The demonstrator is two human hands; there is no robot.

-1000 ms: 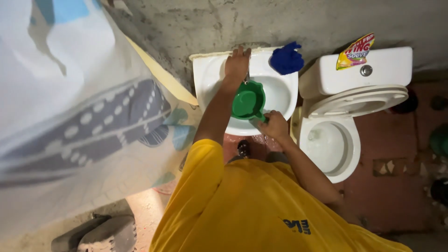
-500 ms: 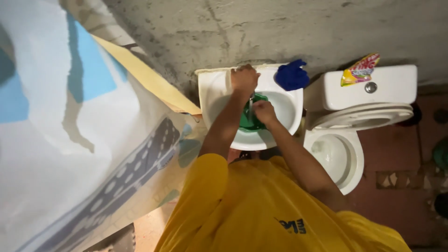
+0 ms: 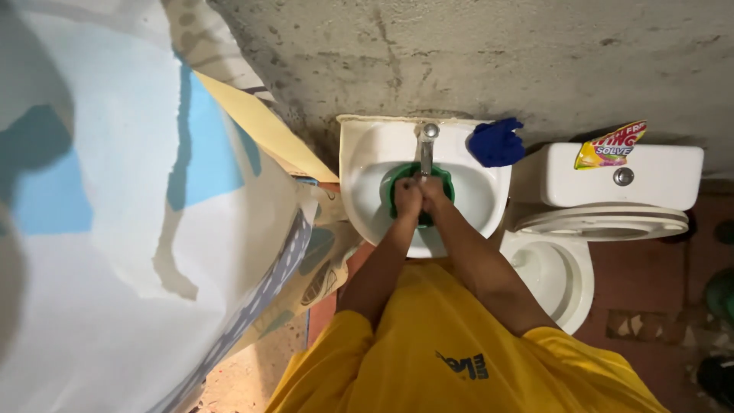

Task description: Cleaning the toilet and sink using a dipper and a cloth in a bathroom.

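Left hand (image 3: pixel 407 197) and right hand (image 3: pixel 433 193) pressed together over green bowl (image 3: pixel 443 186) in white sink (image 3: pixel 474 200), just under metal tap (image 3: pixel 427 145). Fingers curled against each other; whether gripping the bowl, cannot tell. Blue cloth (image 3: pixel 496 142) on sink's far right rim. Toilet (image 3: pixel 604 206) to the right, colourful packet (image 3: pixel 609 144) on its tank. Curtain (image 3: pixel 153 229) at left.

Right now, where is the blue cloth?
In the head view, the blue cloth lies bunched on the sink's back right corner, right of the tap and beside the toilet tank.
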